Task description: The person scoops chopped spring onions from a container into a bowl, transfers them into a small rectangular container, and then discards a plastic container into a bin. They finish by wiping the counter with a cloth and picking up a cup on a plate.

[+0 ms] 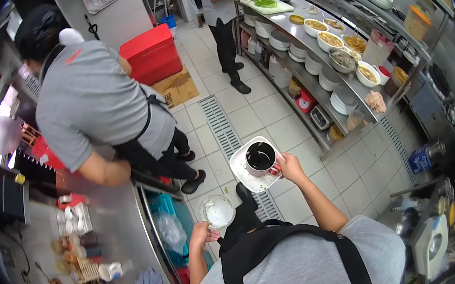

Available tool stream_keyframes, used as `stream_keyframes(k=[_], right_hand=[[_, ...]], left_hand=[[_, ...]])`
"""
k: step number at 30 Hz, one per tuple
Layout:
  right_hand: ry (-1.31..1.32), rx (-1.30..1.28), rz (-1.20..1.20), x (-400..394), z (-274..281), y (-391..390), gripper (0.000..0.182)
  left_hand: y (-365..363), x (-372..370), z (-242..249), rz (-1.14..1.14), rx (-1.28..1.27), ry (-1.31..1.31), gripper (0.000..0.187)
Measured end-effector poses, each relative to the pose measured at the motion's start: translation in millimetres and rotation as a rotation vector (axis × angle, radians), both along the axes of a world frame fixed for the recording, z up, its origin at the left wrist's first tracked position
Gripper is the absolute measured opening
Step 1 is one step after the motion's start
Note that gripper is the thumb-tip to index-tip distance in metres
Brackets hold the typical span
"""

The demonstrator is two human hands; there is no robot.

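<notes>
My right hand grips a white squarish plate with small food scraps on it. On that plate stands a mug, pale outside and dark inside, close to my fingers; its contents I cannot make out. Lower and to the left, my left hand is closed on the edge of a clear round bowl, held out over the floor beside the counter. Both hands are in front of my body, apart from each other.
A co-worker leans over the left steel counter. Another person stands by the prep table, which carries bowls of food and a cutting board. A red cooler box sits on cardboard. Floor drains run between the counters.
</notes>
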State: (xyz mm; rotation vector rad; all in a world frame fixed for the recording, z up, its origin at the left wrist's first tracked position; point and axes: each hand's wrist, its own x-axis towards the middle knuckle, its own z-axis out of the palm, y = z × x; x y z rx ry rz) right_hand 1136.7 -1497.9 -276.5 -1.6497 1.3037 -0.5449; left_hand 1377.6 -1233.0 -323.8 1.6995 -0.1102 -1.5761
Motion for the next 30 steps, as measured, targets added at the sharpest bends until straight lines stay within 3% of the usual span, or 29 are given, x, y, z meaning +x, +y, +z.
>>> stream_keyframes(k=[5, 9, 12, 16, 18, 23, 24, 27, 28, 30], right_hand=[[0.009, -0.005, -0.068, 28, -6, -119, 0.027], [0.052, -0.073, -0.082, 73, 14, -210, 0.028], [0.085, -0.058, -0.059, 114, 26, -279, 0.027], [0.058, 0.093, -0.049, 180, 17, -381, 0.028], [0.063, 0.043, -0.001, 220, 11, -434, 0.028], [0.056, -0.238, 0.18, 333, -12, -568, 0.03], [0.075, -0.145, 0.205, 361, 2, -590, 0.03], [-0.012, -0.21, 0.279, 442, 7, -663, 0.028], [-0.052, -0.084, 0.27, 468, 4, -687, 0.029], [-0.031, -0.206, 0.342, 525, -1, -734, 0.028]], left_hand=[[-142, 46, -18, -0.037, -0.037, 0.004, 0.036], [-268, 95, 2, -0.041, -0.085, -0.019, 0.039], [-357, 137, 15, -0.103, -0.142, -0.087, 0.034], [-469, 199, 18, -0.063, -0.171, -0.14, 0.033], [-513, 232, 13, -0.007, -0.172, -0.172, 0.033], [-586, 316, -10, 0.225, -0.079, -0.089, 0.037], [-594, 329, -10, 0.275, -0.076, -0.096, 0.038], [-622, 365, -4, 0.429, -0.024, -0.182, 0.038], [-629, 378, -10, 0.475, 0.004, -0.184, 0.038], [-640, 408, -20, 0.555, 0.026, -0.171, 0.038]])
